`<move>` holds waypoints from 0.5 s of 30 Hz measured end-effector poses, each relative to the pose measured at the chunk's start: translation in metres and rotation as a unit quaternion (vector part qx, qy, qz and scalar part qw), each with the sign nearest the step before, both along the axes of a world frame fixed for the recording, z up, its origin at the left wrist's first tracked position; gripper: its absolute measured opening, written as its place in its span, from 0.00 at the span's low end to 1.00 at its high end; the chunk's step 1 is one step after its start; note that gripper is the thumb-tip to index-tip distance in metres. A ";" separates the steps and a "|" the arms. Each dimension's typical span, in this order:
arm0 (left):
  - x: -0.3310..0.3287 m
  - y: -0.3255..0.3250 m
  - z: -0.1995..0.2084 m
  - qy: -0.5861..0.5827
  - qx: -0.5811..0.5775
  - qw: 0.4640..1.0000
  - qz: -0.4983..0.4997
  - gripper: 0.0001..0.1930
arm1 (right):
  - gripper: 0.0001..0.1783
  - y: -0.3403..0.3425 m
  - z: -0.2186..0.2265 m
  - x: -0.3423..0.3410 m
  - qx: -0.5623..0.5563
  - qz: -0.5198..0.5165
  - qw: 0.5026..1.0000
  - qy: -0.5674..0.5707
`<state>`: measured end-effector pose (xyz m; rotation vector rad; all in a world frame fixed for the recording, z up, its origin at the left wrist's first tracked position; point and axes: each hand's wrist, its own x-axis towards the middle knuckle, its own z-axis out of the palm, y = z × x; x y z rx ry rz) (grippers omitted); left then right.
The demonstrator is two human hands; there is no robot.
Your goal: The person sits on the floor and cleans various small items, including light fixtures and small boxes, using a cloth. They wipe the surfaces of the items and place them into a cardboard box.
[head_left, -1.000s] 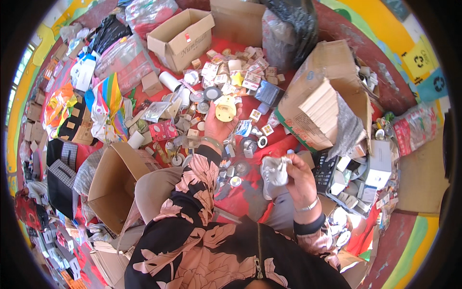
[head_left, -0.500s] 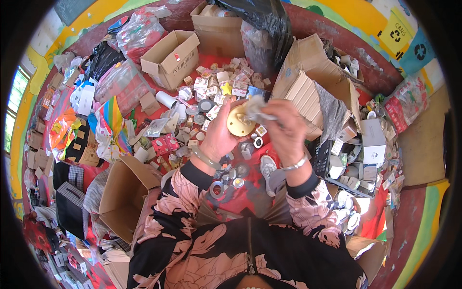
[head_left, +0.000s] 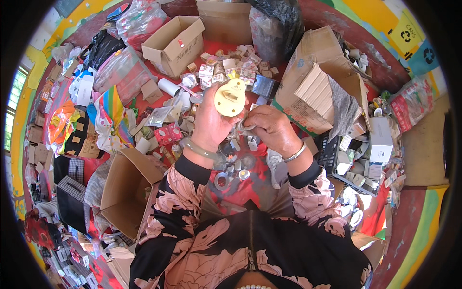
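A cluttered indoor sorting or storage room: open cardboard boxes (head_left: 179,52), stuffed plastic bags (head_left: 139,24) and heaps of small cartons (head_left: 246,75) crowded a red floor (head_left: 259,177). Recycling-symbol posters (head_left: 402,42) hung on a yellow-and-green painted wall (head_left: 363,17); opposite, a window (head_left: 15,103) glowed with daylight.

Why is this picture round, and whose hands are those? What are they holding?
There's no robot here, just a person using two bare hands. The camera sits on the person's head and looks down. Its very wide fisheye lens makes the picture round and bends straight edges.

The left hand holds a round, pale yellow piece with small holes. The right hand pinches something greyish-white, perhaps a cloth; fingers partly hide it.

On the red floor lie many small boxes, with bigger cardboard boxes around, like this open one.
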<state>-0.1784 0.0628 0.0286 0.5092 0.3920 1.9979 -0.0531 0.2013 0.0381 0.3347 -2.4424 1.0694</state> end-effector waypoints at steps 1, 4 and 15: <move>-0.002 -0.004 -0.012 -0.023 -0.045 0.998 0.041 0.22 | 0.16 -0.002 0.001 -0.001 -0.061 -0.025 0.998 0.007; 0.016 0.000 0.001 -0.088 -0.155 0.973 0.147 0.21 | 0.14 0.007 -0.002 -0.001 -0.204 -0.138 0.966 0.083; 0.038 0.024 -0.008 -0.024 -0.147 0.945 0.292 0.22 | 0.13 -0.043 -0.014 -0.022 -0.118 -0.262 0.956 0.065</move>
